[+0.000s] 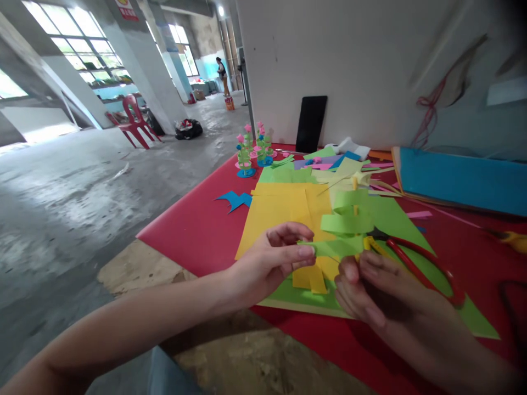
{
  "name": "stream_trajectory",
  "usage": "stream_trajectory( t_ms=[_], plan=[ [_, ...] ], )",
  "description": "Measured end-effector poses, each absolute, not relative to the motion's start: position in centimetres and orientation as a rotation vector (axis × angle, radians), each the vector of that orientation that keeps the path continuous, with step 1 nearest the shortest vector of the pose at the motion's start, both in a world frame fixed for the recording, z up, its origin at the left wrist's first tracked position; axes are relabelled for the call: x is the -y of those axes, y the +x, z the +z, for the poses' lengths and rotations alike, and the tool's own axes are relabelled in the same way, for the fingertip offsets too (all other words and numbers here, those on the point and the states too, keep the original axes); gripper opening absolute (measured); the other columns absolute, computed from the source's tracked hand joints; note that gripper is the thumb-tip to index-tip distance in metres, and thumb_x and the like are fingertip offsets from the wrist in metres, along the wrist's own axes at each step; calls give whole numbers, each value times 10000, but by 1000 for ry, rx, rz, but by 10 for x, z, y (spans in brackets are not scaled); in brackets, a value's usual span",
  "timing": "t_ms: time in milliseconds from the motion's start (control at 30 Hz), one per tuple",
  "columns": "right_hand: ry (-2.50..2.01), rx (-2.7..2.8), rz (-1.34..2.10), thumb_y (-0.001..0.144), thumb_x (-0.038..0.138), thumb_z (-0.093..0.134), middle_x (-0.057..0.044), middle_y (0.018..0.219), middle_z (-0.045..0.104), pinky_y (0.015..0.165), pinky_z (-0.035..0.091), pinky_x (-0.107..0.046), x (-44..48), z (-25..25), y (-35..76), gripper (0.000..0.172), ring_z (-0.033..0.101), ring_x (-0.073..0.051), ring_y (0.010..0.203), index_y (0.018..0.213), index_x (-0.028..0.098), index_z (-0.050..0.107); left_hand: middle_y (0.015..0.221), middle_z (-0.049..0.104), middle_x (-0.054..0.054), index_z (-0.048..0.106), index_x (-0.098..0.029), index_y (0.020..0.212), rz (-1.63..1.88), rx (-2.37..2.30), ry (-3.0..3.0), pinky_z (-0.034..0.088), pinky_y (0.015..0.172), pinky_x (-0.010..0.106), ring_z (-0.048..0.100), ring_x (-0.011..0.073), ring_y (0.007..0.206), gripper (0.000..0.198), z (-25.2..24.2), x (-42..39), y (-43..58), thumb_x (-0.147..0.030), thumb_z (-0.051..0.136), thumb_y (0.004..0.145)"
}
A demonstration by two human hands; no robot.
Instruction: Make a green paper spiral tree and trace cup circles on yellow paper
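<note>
Between thumb and fingers, my left hand (pixel 284 255) pinches the end of a green paper strip (pixel 335 248). This strip runs right to a small paper piece with curled green loops (pixel 348 222) around a thin yellow stem (pixel 355 197). My right hand (pixel 370 280) is closed at the lower end of that stem, its fingertips pressed together there. Under both hands lie yellow paper (pixel 275 214) and light green sheets (pixel 387 216). Just beyond my right hand rest red-handled scissors (pixel 447 269), their blades partly hidden.
Finished-looking paper flower stands (pixel 246 156) sit at the table's far left corner, near a blue paper scrap (pixel 234 201). A black phone (pixel 312 123) leans on the back board. At the right are a blue-sided box (pixel 465 178) and a yellow-handled tool (pixel 513 240).
</note>
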State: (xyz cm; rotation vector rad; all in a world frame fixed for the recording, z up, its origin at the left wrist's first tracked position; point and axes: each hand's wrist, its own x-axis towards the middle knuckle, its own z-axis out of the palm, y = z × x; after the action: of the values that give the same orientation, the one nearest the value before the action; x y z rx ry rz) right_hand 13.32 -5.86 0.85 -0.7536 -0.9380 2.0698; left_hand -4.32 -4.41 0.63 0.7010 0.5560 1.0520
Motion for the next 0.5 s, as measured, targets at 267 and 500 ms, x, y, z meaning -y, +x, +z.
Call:
stream_trajectory(
  t_ms=[267, 500],
  plan=[
    [-720, 903, 2063, 839, 336, 478, 12, 468, 413, 478, 304, -228, 55, 17, 137, 227, 353, -90, 465, 702, 201, 598, 686, 616, -24, 653, -152, 774, 1073, -531, 660, 485, 645, 128, 610, 71, 645, 163, 9, 44, -44, -124, 734, 635],
    [-729, 884, 2069, 832, 336, 486, 13, 474, 412, 486, 316, -230, 54, 15, 138, 227, 349, -88, 458, 683, 202, 591, 754, 663, -12, 675, -146, 792, 1084, -523, 650, 500, 683, 140, 636, 93, 691, 146, 9, 42, -44, -125, 719, 654]
  ],
)
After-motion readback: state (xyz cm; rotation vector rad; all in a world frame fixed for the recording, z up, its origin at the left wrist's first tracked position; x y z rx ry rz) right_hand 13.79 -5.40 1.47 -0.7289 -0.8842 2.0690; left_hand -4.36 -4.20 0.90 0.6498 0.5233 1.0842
